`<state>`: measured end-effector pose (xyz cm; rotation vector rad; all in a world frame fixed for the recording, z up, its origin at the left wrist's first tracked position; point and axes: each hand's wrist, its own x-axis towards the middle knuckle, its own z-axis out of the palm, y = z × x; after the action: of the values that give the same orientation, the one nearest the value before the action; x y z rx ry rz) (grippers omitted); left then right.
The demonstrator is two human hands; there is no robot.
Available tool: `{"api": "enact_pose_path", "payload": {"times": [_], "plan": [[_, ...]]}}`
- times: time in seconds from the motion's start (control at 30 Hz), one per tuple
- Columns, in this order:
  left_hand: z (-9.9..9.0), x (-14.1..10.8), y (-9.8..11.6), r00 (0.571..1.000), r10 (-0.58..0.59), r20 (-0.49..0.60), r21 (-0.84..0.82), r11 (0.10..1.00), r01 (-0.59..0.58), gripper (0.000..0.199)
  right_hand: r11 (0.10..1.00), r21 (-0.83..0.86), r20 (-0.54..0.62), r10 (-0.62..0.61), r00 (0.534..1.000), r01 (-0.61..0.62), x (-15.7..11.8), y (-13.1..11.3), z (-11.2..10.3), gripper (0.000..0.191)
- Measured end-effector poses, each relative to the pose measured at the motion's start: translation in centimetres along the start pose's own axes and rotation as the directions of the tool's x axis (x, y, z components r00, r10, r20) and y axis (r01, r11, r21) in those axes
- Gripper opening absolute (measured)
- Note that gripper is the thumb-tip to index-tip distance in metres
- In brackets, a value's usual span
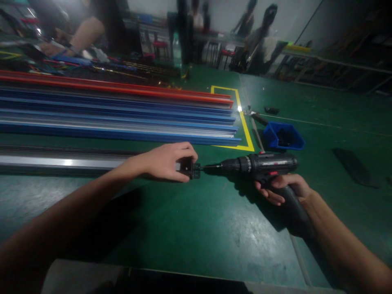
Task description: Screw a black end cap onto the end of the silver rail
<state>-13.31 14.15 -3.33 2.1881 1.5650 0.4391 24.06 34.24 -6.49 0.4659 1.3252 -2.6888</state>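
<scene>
My left hand point(167, 161) grips the end of a long silver metal profile point(67, 162), fingers on its far side and thumb on the near side. A small black end piece point(195, 170) sits at the profile's tip, just beyond my fingers. My right hand point(284, 188) is wrapped round the handle of a black cordless drill point(269, 163), which lies level and points left. Its long thin bit point(211, 166) reaches the black end piece; whether it sits in a screw is too small to tell.
Blue profiles point(122, 122) and an orange-red one point(122, 86) lie behind, ending inside yellow tape point(247, 130). A blue bin point(283, 136) with dark small parts, a hand tool point(257, 116) and a dark flat object point(352, 165) are on the right. A co-worker's arm point(87, 34) and a bottle point(177, 51) are beyond.
</scene>
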Motion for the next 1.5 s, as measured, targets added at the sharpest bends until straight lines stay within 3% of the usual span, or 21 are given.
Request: {"api": "enact_pose_path", "payload": {"times": [0.23,0.83,1.03,1.5], "plan": [[-0.27,0.28,-0.01,1.000,-0.004,0.016,0.017,1.000,0.004,0.045,1.000,0.010,0.046,0.027,0.999,-0.027,0.18,0.34,0.64,0.038],[-0.37,0.30,-0.01,0.999,-0.034,0.027,0.014,0.999,0.033,0.047,0.998,0.006,-0.026,0.058,0.998,-0.058,0.07,0.13,0.83,0.035],[-0.24,0.24,-0.20,0.999,-0.031,0.018,0.021,0.999,0.030,0.046,0.999,0.019,0.030,0.038,0.999,-0.039,0.30,0.28,0.43,0.037],[-0.18,0.22,-0.19,0.999,-0.035,0.015,0.024,0.999,0.035,0.045,0.999,0.000,0.019,0.042,0.999,-0.042,0.37,0.28,0.51,0.037]]}}
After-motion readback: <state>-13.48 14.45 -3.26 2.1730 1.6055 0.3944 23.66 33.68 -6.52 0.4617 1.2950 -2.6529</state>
